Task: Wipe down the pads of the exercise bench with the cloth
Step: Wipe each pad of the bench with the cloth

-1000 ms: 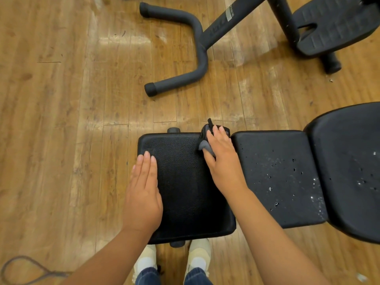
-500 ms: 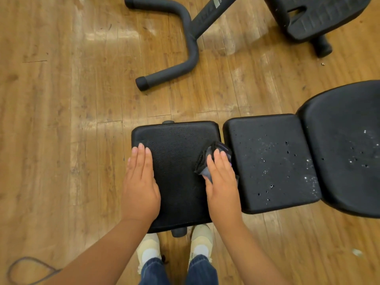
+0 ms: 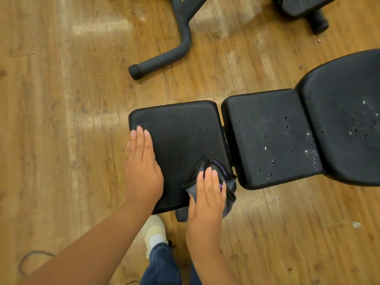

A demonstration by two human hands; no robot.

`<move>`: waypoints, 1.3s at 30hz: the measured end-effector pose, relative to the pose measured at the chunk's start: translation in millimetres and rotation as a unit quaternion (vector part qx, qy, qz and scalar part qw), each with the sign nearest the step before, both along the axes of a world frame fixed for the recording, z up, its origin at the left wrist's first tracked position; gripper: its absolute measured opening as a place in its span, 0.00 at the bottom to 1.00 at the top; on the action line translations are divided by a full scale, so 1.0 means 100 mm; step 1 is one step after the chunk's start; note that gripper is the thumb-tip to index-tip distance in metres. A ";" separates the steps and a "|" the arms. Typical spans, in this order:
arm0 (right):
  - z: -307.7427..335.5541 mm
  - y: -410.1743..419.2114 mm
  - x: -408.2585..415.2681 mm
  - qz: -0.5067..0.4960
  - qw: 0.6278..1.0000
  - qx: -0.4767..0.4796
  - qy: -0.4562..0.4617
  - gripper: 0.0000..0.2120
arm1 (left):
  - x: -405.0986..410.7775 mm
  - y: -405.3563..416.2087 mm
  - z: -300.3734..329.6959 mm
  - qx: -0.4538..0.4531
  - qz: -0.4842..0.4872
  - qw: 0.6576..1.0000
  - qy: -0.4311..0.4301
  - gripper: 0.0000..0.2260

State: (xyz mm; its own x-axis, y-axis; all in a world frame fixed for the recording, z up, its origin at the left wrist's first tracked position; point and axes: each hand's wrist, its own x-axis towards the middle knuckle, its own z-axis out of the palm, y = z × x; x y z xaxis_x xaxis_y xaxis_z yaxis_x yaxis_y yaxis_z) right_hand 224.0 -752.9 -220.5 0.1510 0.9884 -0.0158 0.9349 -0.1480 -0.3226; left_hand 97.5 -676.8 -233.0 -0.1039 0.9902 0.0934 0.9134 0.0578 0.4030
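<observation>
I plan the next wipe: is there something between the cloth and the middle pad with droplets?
Nothing visible. The cloth under the right hand lies at the left pad's right edge; only the narrow gap separates it from the middle pad.

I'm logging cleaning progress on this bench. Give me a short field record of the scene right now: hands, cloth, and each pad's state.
left hand: flat on the left pad's left edge, fingers straight
right hand: pressing the cloth with straight fingers
cloth: dark, bunched, at the left pad's near right corner
left pad: no droplets visible
middle pad: speckled with droplets
right pad: speckled with droplets
floor: wood
</observation>
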 end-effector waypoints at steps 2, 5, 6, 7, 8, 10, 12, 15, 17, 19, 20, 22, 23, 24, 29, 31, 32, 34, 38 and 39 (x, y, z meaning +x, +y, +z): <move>0.01 -0.08 -0.13 0.010 1.000 -0.006 0.002 0.26 | 0.00 0.00 0.00 0.004 0.000 1.000 0.002 0.24; -0.01 -0.20 -0.35 0.033 0.999 -0.017 0.008 0.37 | -0.01 0.01 -0.02 0.005 -0.003 1.000 0.000 0.23; -0.02 -0.23 -0.44 0.049 0.998 -0.036 0.002 0.43 | -0.02 0.02 -0.03 0.006 -0.005 1.000 -0.001 0.23; -0.03 -0.26 -0.51 0.059 0.997 -0.050 -0.009 0.47 | -0.03 0.02 -0.03 0.005 -0.009 1.000 -0.001 0.23; -0.05 -0.28 -0.57 0.061 0.996 -0.057 -0.013 0.50 | -0.03 0.02 -0.03 0.003 -0.012 1.000 -0.002 0.23; -0.07 -0.31 -0.59 0.068 0.997 -0.044 0.003 0.48 | -0.04 0.02 -0.02 0.000 -0.016 1.000 -0.002 0.22; -0.07 -0.34 -0.49 0.113 0.993 -0.002 0.018 0.36 | -0.04 0.01 -0.02 0.004 -0.014 1.000 -0.001 0.22; -0.09 -0.29 -0.29 0.111 0.993 0.030 0.037 0.24 | -0.02 0.01 0.00 0.001 -0.012 1.000 -0.007 0.22; -0.09 -0.21 -0.18 0.053 0.997 0.032 0.045 0.26 | -0.02 0.00 0.01 -0.003 -0.013 1.000 -0.008 0.22; -0.06 -0.12 -0.11 0.015 0.998 0.032 0.054 0.27 | -0.02 -0.01 0.03 -0.004 -0.016 1.000 -0.004 0.22; -0.04 -0.08 -0.07 0.005 0.998 0.032 0.060 0.27 | -0.02 -0.01 0.03 -0.004 -0.015 1.000 -0.003 0.22; -0.01 0.04 -0.02 -0.012 0.997 0.037 0.062 0.25 | -0.02 -0.02 0.03 -0.005 -0.009 1.000 -0.003 0.22; -0.01 0.11 0.01 -0.018 0.997 0.041 0.060 0.24 | -0.02 -0.02 0.02 -0.004 -0.008 1.000 -0.002 0.22; -0.01 0.18 0.03 -0.024 0.997 0.044 0.059 0.22 | -0.03 -0.02 0.02 -0.003 -0.008 1.000 0.000 0.23; -0.01 0.43 0.10 -0.015 0.997 0.047 0.052 0.22 | -0.01 -0.01 0.03 -0.011 -0.003 1.000 0.013 0.24; -0.01 0.62 0.13 -0.010 0.998 0.047 0.036 0.21 | -0.01 0.00 0.04 -0.014 -0.004 1.000 0.011 0.24; -0.02 0.77 0.16 -0.011 0.998 0.047 0.031 0.20 | -0.01 0.00 0.04 -0.015 -0.006 1.000 0.012 0.24; -0.01 1.14 0.20 -0.008 0.999 0.037 0.033 0.20 | -0.02 -0.01 0.06 -0.017 -0.009 1.000 0.016 0.25; -0.01 1.87 0.26 0.019 0.999 0.019 0.024 0.18 | -0.01 -0.01 0.07 -0.021 -0.007 1.000 0.012 0.25; -0.03 1.98 0.27 0.019 1.000 0.014 0.020 0.16 | -0.01 -0.01 0.06 -0.024 -0.009 1.000 0.012 0.25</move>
